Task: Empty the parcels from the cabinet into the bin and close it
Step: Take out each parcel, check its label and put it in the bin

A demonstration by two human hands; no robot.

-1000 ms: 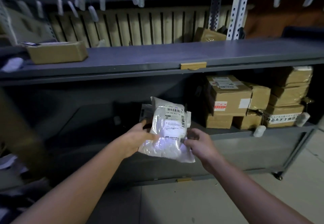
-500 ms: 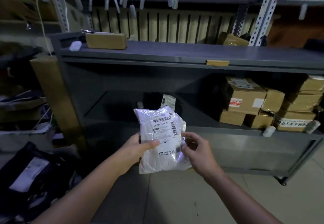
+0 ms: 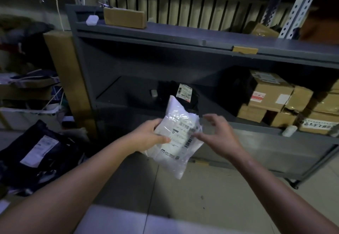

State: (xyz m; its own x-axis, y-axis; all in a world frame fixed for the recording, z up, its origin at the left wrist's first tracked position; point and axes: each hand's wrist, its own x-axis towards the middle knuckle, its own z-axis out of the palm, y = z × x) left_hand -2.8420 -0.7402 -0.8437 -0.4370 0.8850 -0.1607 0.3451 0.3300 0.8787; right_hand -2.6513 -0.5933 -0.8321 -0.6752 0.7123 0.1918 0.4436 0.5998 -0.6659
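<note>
My right hand (image 3: 218,134) has let go of the white crinkled plastic parcel (image 3: 176,158), and its fingers now spread beside the parcel's right edge. My left hand (image 3: 148,138) alone grips it, drawn farther out of the grey metal cabinet (image 3: 165,35) and more tilted. The black labelled bag (image 3: 190,103) inside now shows behind.

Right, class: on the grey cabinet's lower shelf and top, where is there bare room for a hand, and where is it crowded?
Lower shelf: bare from the cabinet's left wall to the small grey item by the black parcel. Top: bare between the long brown box and the small box. Crowded: cardboard boxes fill the shelf's right.
</note>
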